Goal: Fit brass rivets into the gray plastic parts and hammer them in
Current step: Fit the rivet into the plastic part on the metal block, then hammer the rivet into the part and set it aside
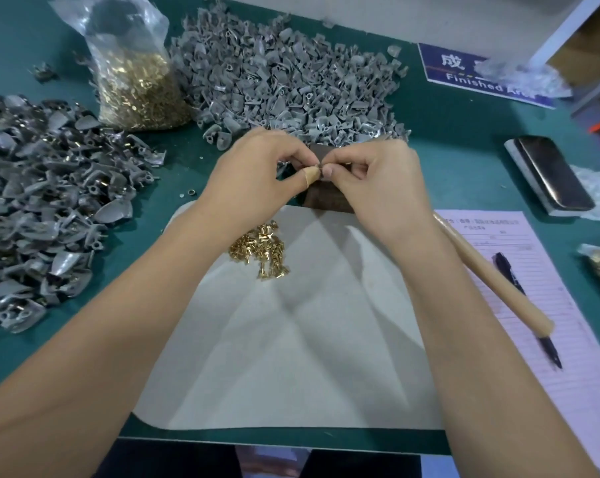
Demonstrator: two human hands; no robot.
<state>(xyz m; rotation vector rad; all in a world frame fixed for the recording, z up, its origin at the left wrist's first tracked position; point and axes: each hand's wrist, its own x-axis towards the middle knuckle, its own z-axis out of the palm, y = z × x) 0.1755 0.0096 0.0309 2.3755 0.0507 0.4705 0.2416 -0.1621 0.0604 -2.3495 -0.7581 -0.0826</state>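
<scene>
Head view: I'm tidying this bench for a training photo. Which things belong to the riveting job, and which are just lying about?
Job:
loose brass rivets
bag of rivets
far pile of gray parts
left pile of gray parts
left hand and right hand, pinching a small piece together
wooden handle
gray mat

Lying about:
phone
pen
pink form

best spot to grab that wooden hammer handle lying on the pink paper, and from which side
Probably the lower part of the wooden handle, taken by the right hand from above. It lies flat and diagonal across the pink form, its near end pointing toward the person's right side. Its far end disappears behind the right wrist, and the black pen passes under the near end, so grip above that crossing.
</scene>
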